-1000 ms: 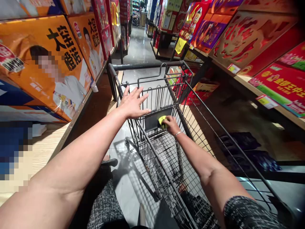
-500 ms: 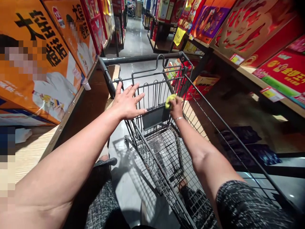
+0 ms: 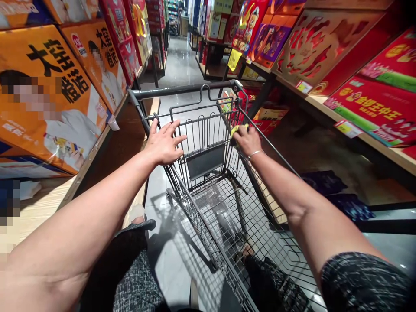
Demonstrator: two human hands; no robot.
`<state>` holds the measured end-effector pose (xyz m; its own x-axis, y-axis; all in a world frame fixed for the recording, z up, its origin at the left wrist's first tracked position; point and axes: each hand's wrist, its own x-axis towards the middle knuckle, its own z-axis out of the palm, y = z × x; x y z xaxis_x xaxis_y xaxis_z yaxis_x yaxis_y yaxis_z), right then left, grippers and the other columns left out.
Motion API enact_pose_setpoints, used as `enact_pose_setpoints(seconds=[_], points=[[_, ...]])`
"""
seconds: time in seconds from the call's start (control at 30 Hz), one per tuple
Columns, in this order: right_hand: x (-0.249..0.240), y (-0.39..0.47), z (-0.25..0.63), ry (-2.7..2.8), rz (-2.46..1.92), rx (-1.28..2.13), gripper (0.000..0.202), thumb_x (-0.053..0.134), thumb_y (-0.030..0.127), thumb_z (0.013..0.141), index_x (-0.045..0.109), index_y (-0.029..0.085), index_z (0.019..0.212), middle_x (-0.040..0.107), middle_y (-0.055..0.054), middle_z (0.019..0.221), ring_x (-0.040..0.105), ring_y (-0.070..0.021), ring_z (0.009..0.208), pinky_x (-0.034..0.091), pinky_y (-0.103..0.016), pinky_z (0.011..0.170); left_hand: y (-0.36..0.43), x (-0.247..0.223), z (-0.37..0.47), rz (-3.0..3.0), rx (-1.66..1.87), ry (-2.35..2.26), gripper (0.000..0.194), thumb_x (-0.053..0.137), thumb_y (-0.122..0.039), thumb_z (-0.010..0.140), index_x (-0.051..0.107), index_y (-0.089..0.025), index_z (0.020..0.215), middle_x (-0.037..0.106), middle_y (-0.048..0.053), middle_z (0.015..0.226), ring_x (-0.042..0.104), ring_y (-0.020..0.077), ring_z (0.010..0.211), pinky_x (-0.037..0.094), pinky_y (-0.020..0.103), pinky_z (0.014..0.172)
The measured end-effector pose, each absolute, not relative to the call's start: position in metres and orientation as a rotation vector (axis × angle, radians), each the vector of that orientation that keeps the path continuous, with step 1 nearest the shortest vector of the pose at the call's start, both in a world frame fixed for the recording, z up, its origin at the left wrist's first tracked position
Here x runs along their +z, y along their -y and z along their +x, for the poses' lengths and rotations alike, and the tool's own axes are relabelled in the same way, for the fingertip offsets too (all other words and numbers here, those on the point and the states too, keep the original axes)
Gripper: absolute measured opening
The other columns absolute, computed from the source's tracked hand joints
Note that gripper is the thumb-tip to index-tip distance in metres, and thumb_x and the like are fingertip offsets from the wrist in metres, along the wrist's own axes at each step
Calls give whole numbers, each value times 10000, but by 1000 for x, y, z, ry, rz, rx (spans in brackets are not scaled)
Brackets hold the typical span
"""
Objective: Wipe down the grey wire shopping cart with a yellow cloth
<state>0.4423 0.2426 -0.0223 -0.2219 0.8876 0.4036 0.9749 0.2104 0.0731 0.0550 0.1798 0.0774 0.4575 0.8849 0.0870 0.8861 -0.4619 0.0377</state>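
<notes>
Yellow cloth [image 3: 235, 129] shifted outward to side of cart [image 3: 206, 161], 1 o'clock, clenched in right hand [image 3: 249, 141]. Left hand [image 3: 164, 145] splayed, 11 o'clock. Side-wiping judged underway; cloth-to-wire contact called for.

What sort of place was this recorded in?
Probably a supermarket: a wire shopping cart stands between shelves bearing orange cartons at left and red boxes at right, with price tags along the right-hand edge.
</notes>
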Motion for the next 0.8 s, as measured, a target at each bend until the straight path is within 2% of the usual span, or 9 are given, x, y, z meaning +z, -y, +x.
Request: enact_pose_setpoints(seconds=[0.1,0.2,0.3,0.47,0.6,0.7,0.8], points=[[12,-257,458,2122,-1615,-580,359,314,236,1099,664,174,1147,494,-119,1490,387,-250,1311,353,-485,994,-181,76,54,-2679,-178,1618,521,545,-493,908,666,-375,1401,257,-61,1731,274,375,1574,-52,627,1289],[-1,-249,465,2154,-1604,-475,328,356,251,1094,674,172,1073,529,-94,1452,362,-224,1358,307,-495,1053,-182,75,53,-2676,-139,1613,521,516,-500,914,662,-384,1401,220,-54,1743,255,354,1585,-65,623,1283],[-52,-228,461,2261,-1655,-321,235,470,203,1029,691,212,952,627,-70,1312,387,-236,1355,280,-513,1106,-184,75,53,-2685,-119,1609,519,500,-518,918,647,-413,1405,193,-57,1750,230,318,1597,-95,604,1275],[-147,-181,451,2338,-1870,-20,288,475,86,941,724,231,937,652,-100,1234,382,-261,1366,255,-520,1151,-185,72,52,-2668,-93,1622,539,475,-515,939,639,-354,1427,153,-18,1762,211,323,1599,-122,577,1264],[-204,-143,444,2294,-1978,180,277,532,95,872,747,270,874,674,-105,1089,460,-286,1253,319,-509,1129,-188,69,50,-2683,-153,1613,533,475,-550,947,620,-402,1438,158,-92,1755,192,330,1598,-151,551,1268],[-233,-123,434,2133,-2131,267,382,490,86,859,767,274,1042,653,-124,1183,494,-290,1146,401,-481,1045,-187,70,50,-2713,-188,1618,539,490,-553,955,593,-411,1464,212,-131,1736,185,350,1592,-159,537,1276],[-250,-107,414,1975,-2241,313,592,456,28,793,703,218,1296,592,-158,1353,512,-285,1088,454,-444,971,-185,73,51,-2718,-237,1602,515,473,-517,985,622,-326,1440,227,-78,1740,235,357,1573,-109,577,1283]])
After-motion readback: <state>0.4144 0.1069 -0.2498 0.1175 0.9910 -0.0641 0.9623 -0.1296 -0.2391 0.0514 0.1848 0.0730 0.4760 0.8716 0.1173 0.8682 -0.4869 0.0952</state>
